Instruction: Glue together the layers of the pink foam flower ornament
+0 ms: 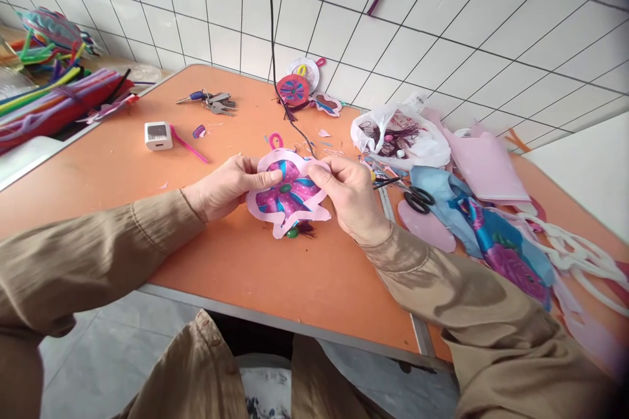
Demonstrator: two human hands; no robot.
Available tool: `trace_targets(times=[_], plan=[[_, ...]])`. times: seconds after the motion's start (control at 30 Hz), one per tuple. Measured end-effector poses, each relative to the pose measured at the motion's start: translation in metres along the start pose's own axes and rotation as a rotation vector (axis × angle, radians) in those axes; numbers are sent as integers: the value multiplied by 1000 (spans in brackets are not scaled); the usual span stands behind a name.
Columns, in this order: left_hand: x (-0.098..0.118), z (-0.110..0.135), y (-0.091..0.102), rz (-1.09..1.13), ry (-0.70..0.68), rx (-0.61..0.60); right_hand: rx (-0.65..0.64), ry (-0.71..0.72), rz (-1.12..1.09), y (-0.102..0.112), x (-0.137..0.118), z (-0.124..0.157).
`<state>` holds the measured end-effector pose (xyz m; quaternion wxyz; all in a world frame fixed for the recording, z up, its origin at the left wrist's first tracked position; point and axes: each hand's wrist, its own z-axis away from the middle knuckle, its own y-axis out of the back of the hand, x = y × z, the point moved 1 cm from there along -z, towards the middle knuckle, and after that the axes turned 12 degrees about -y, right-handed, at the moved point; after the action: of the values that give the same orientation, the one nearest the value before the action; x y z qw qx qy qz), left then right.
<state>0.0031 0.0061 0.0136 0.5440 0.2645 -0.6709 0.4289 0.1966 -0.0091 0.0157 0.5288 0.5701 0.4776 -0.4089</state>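
Above the table front, both hands hold a flat fabric ornament (289, 191) with a wavy pale-pink border and a shiny purple-and-blue middle. My left hand (236, 184) grips its left side, thumb on the front. Its upper right edge is pinched by my right hand (350, 193); the fingers behind are hidden. A pink loop (276, 141) shows above the ornament. Below its lower edge hang a green bead (293, 232) and dark tassel threads, partly hidden. Black-handled scissors (417, 199) lie right of my right hand.
Keys (219, 102), a white charger (158, 135) and a pink stick (189, 144) lie at left. Finished-looking ornaments (293, 90) rest against the tiled wall. A white plastic bag (432, 144) holds tassels. Pink sheets (491, 167) and blue fabric (445, 200) cover the right side.
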Motion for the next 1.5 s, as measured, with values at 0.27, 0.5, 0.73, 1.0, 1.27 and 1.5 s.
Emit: trace_targets(times=[0.27, 0.5, 0.73, 1.0, 1.27, 1.5], plan=[[12, -1, 3, -364, -151, 50, 130, 77, 38, 4, 0, -4], [14, -2, 8, -220, -146, -57, 39, -94, -212, 2, -1, -7], [8, -3, 7, -75, -138, -97, 39, -82, -184, 1, 1, -6], [3, -3, 8, 2, -76, -36, 0, -113, -211, 0, 2, -5], [5, -4, 8, -2, -94, 24, 2, -50, -209, -1, 4, -3], [6, -3, 7, -52, -106, 56, 27, 6, -158, -2, 6, -2]])
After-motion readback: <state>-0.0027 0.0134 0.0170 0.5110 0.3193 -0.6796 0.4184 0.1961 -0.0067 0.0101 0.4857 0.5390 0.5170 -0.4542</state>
